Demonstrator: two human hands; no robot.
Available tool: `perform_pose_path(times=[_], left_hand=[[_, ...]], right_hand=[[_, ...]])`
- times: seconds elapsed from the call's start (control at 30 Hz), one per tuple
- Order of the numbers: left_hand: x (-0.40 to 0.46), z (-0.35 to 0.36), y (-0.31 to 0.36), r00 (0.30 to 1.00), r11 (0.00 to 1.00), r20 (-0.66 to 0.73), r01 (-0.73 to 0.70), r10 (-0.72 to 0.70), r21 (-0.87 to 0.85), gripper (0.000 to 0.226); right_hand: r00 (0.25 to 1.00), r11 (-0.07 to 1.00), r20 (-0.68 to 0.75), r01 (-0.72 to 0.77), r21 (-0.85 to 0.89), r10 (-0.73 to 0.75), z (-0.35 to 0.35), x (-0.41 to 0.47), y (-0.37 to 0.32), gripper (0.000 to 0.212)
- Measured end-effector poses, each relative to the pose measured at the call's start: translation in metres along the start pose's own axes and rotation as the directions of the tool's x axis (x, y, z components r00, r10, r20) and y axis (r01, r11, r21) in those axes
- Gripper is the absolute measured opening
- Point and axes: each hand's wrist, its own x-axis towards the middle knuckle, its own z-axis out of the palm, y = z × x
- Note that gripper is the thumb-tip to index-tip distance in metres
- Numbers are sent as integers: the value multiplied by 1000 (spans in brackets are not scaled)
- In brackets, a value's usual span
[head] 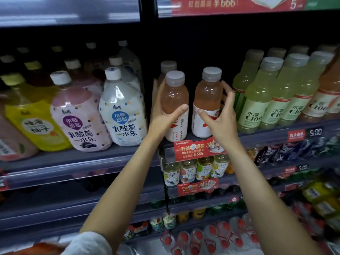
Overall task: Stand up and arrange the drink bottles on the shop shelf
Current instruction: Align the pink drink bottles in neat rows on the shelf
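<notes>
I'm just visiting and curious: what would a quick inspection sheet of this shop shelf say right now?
Surface: shelf, dark edge with price tags and a red promotion tag.
Job's things: two pink drink bottles, left one and right one, upright at the shelf front; a third pink bottle behind.
Clutter: nothing seen.
Grippers: left hand grips the left bottle; right hand curls around the right one.
Cables: nothing seen.
Surroundings: yellow-green C100 bottles to the right, large lactic drink bottles to the left, more drinks on the shelves below.
</notes>
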Motion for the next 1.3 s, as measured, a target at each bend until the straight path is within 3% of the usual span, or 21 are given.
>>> perform_pose_path(times=[0.83,1.13,1.3], left_hand=[[2,36,-6,999,999,-29,-24,26,43,64],[0,32,1,1000,997,5,28,-29,68,72],[-12,33,12,996,992,-92,4,7,128,84]], right_hand=[[999,999,18,-32,-14,32,-20,4,-2,76],[997,997,27,-67,-26,67,-22,0,-4,79],[998,992,3,-56,-115,57,-31,-9,-2,75]])
